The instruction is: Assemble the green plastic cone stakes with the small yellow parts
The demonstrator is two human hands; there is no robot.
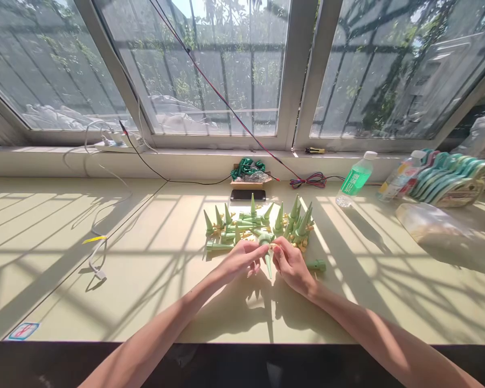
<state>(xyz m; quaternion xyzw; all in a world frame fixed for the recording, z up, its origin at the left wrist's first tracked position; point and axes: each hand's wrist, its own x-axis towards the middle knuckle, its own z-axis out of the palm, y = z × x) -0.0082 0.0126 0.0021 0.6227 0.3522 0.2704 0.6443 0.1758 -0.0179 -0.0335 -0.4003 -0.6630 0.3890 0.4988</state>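
Note:
Between both hands, just above the table's middle, is a green watering spike (268,264) with its pointed end toward me. My left hand (246,257) is closed, gripping it by the wide part with thumb and fingers. My right hand (291,261) pinches at the spike's side, where a small orange valve (272,246) partly shows between the fingertips. Behind the hands stand several more green spikes (303,223) with orange valves, point up. Green tubes (219,246) lie among them, and one tube (316,265) rests right of my right hand.
A black phone (248,195) lies behind the spikes, before a small box (250,184) with green ties. To the right are a green-labelled bottle (354,180), another bottle (402,178), a plastic bag (432,223) and stacked teal items (448,180). A white cable (99,264) crosses the left side.

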